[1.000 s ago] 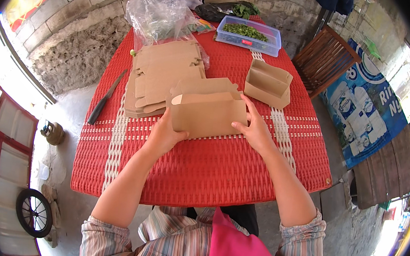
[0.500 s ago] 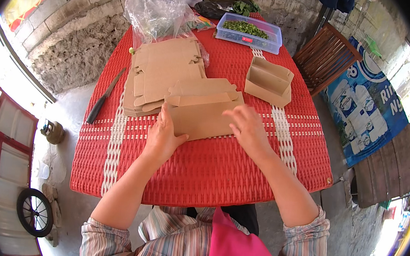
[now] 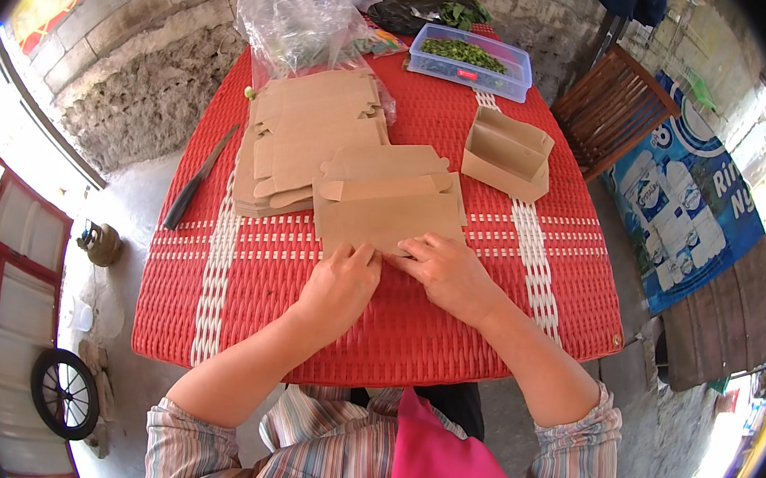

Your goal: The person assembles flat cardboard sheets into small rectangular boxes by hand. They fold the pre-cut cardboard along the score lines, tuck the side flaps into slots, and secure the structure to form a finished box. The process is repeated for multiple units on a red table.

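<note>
A flat brown cardboard box blank (image 3: 386, 207) lies on the red woven table (image 3: 237, 317) in front of me. My left hand (image 3: 340, 283) and my right hand (image 3: 446, 271) meet at its near edge, fingertips pinching or pressing that edge. Behind it on the left sits a stack of more flat cardboard blanks (image 3: 305, 135). A folded-up open cardboard box (image 3: 508, 151) stands at the right.
A dark knife (image 3: 197, 180) lies near the table's left edge. At the far end are a clear plastic bag (image 3: 298, 23), a clear tub of green leaves (image 3: 470, 58) and a dark bag of greens (image 3: 437, 12). A wooden chair (image 3: 615, 105) stands to the right; a wheel (image 3: 64, 393) lower left.
The half-raised box has been pressed flat onto the table. Both hands have slid from its sides toward me, to its near edge.
</note>
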The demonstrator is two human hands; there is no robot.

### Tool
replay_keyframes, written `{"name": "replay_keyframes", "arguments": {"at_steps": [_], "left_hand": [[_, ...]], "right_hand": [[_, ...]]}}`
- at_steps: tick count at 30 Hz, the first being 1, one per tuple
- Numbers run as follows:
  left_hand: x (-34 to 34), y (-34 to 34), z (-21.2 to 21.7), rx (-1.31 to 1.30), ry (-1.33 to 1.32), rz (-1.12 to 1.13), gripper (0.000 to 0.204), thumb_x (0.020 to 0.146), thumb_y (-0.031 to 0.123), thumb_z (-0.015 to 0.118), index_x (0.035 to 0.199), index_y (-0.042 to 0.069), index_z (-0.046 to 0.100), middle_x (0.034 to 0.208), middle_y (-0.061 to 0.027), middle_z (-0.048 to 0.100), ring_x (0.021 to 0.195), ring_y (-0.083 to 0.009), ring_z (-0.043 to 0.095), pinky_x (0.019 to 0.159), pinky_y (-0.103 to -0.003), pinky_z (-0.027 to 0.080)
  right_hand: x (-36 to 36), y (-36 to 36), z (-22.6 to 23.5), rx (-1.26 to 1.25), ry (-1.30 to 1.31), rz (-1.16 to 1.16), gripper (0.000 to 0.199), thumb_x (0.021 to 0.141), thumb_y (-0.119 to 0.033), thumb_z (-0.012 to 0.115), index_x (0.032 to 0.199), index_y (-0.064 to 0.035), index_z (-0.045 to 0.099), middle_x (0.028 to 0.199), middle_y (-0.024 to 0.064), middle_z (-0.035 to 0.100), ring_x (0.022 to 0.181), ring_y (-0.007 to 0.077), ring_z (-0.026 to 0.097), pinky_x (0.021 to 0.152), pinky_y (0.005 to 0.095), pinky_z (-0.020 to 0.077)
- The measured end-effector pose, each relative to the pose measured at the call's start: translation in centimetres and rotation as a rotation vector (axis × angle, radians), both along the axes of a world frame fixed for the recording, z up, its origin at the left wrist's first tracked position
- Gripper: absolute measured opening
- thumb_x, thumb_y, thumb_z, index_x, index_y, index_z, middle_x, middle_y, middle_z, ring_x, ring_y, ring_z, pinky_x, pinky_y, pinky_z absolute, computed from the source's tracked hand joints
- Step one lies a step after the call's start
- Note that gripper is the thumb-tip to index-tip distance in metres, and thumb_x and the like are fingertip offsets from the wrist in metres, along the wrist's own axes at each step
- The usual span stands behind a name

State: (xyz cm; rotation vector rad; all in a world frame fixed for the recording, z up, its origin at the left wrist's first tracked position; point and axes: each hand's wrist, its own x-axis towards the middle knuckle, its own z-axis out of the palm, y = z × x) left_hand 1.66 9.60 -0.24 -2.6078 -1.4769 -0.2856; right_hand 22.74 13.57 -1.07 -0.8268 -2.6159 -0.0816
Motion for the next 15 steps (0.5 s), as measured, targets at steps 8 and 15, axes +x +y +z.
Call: {"name": "replay_keyframes", "arguments": {"at_steps": [8, 15], "left_hand": [[1.0, -1.1, 0.1, -0.023, 0.146, -0.040, 0.020, 0.074, 0.004, 0.065, 0.092, -0.003, 0.071, 0.115, -0.0134, 0.060, 0.102, -0.0275, 0.060, 0.080, -0.035, 0.059], [0.6, -1.1, 0.9, -0.108, 0.115, -0.058, 0.015, 0.079, 0.007, 0.066, 0.087, -0.001, 0.075, 0.119, -0.0149, 0.060, 0.109, -0.0285, 0.060, 0.076, -0.033, 0.061]], "right_hand": [[0.2, -0.1, -0.1, 0.020, 0.005, 0.010, 0.033, 0.084, -0.007, 0.058, 0.115, -0.0075, 0.071, 0.108, 0.0027, 0.064, 0.101, 0.0221, 0.061, 0.086, 0.0346, 0.0552], [1.3, -0.1, 0.1, -0.101, 0.084, 0.001, 0.021, 0.093, -0.007, 0.055, 0.106, 0.0002, 0.069, 0.105, 0.0078, 0.065, 0.102, 0.0265, 0.063, 0.084, 0.0378, 0.0566]]}}
